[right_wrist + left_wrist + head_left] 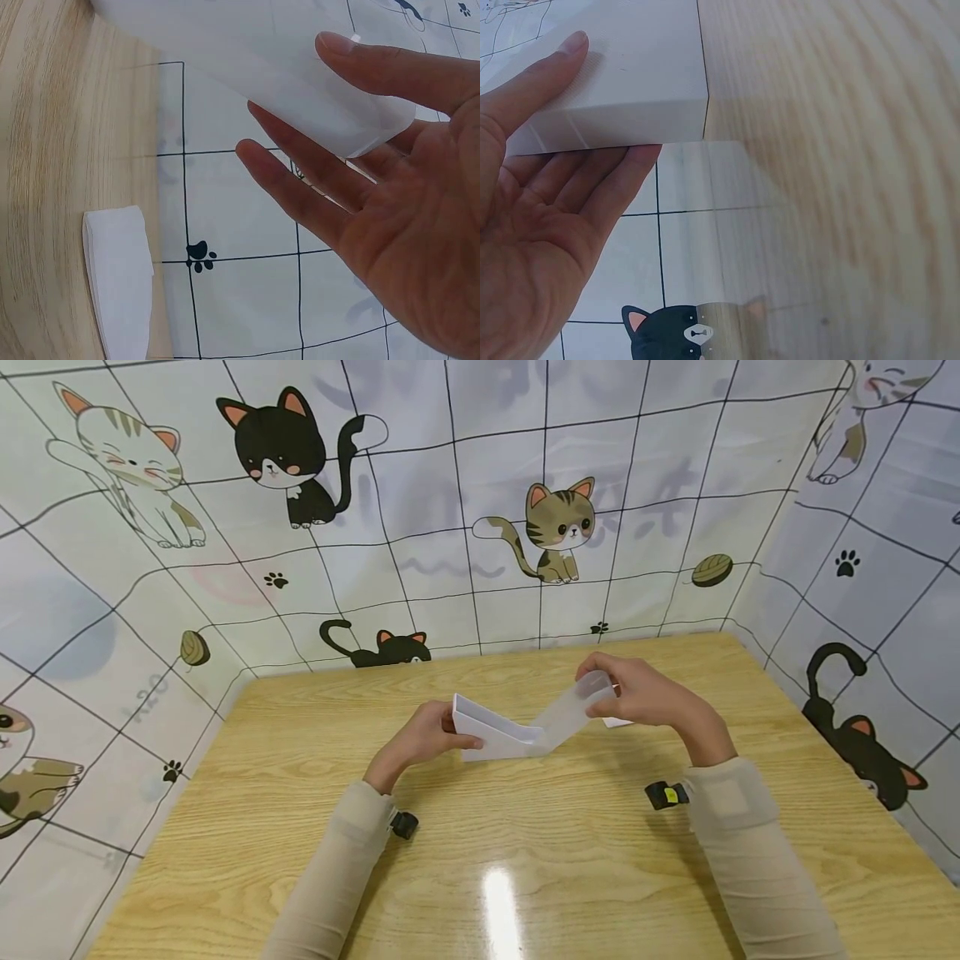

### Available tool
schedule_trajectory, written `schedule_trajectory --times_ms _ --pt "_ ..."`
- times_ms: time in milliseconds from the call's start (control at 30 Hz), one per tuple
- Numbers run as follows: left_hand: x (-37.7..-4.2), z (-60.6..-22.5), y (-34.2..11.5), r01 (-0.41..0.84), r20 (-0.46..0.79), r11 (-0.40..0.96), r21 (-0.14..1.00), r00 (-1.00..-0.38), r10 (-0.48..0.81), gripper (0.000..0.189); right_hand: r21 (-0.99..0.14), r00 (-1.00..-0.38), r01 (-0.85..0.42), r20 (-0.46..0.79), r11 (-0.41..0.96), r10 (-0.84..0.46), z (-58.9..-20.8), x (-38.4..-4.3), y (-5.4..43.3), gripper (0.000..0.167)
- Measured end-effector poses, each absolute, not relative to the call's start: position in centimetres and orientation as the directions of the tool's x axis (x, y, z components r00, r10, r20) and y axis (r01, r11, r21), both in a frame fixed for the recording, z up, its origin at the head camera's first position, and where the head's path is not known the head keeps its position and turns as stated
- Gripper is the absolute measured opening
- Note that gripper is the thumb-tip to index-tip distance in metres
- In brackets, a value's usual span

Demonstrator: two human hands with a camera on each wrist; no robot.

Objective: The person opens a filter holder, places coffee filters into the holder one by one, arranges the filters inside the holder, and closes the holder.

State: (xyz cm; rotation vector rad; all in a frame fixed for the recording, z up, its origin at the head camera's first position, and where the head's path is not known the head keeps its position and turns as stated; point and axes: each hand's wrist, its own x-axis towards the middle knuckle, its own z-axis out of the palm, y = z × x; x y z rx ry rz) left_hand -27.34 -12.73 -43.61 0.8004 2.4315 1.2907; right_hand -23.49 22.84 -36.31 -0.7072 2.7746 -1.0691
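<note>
My left hand (431,733) grips a white, slant-sided open box (491,739) by its tall end. In the left wrist view the thumb lies on its broad face and the fingers (604,180) are bent beneath its edge. On the other side, my right hand (637,692) holds a translucent frosted plastic piece (572,710) between thumb and fingers, its raised end rounded. In the right wrist view this plastic piece (300,90) slopes down between the spread thumb and fingers. Its lower end meets the low end of the white box in the head view.
A folded white piece (120,281) lies on the wooden table (450,843), partly hidden behind my right hand in the head view. A cat-patterned, grid-lined sheet (450,527) stands around the table's back and sides. Black wrist cameras (666,795) hang at both sleeves.
</note>
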Motion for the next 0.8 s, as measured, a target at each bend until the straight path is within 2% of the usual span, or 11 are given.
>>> schedule_trajectory --times_ms 800 --pt "-27.43 -43.83 -12.94 0.336 0.008 0.451 0.827 -0.809 0.587 0.033 -0.695 -0.885 -0.359 0.042 0.623 -0.463 -36.37 -23.53 23.74 0.044"
